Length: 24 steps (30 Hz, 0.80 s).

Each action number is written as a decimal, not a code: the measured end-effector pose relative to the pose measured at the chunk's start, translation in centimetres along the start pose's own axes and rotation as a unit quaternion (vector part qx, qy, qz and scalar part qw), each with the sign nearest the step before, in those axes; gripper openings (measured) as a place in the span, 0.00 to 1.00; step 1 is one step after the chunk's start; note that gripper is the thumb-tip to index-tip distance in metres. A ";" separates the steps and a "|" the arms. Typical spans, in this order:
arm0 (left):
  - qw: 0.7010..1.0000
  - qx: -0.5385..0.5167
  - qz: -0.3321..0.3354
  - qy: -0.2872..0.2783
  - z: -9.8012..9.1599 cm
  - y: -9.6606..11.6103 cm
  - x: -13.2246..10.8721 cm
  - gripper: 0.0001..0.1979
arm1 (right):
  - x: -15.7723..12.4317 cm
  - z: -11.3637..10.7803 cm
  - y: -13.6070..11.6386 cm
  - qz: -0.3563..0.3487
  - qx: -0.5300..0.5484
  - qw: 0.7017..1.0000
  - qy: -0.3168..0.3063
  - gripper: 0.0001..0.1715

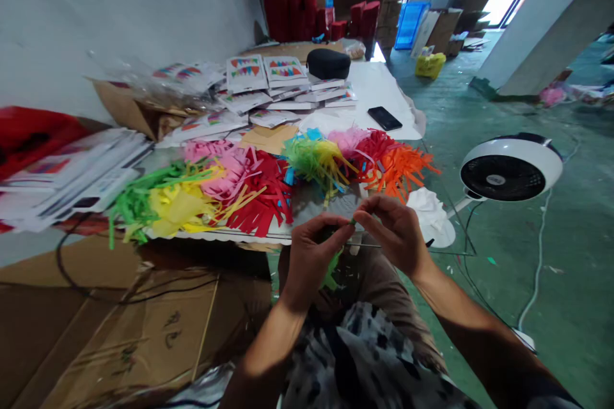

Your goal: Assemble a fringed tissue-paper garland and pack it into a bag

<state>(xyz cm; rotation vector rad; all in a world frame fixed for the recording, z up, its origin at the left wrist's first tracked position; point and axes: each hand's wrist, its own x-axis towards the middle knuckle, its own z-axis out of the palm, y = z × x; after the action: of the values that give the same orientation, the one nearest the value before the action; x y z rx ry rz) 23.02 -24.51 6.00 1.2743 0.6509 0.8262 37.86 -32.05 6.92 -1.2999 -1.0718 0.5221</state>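
My left hand [316, 255] and my right hand [391, 230] meet fingertip to fingertip over my lap. Both are closed in a pinch on a small twisted green end. Below my left hand hangs a green paper tassel [330, 273], mostly hidden by the fingers and in shadow. Just beyond the hands, on the table, lie fringed paper tassels: red [263, 195], yellow [180, 208], green [139, 198] and pink [223, 166] ones on the left. A second bunch has light green [304, 160], dark red [377, 144] and orange [403, 169] fringes.
Printed packets [244, 73], a black case [329, 64] and a phone [384, 118] lie farther back on the table. A white fan [511, 166] stands at right, its cable on the green floor. Cardboard [158, 326] is at lower left. Crumpled white paper [426, 214] sits at the table's right edge.
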 end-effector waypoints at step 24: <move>0.970 0.163 0.180 -0.008 0.2 0.3 -1.1 0.02 | -2.3 -1.3 1.3 0.011 0.000 1.000 -0.002 0.11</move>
<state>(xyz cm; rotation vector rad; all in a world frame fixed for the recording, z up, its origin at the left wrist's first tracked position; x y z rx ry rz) 22.52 -25.48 6.29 1.7308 0.5644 1.0310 38.25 -34.28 5.04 -1.3130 -1.0629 0.5411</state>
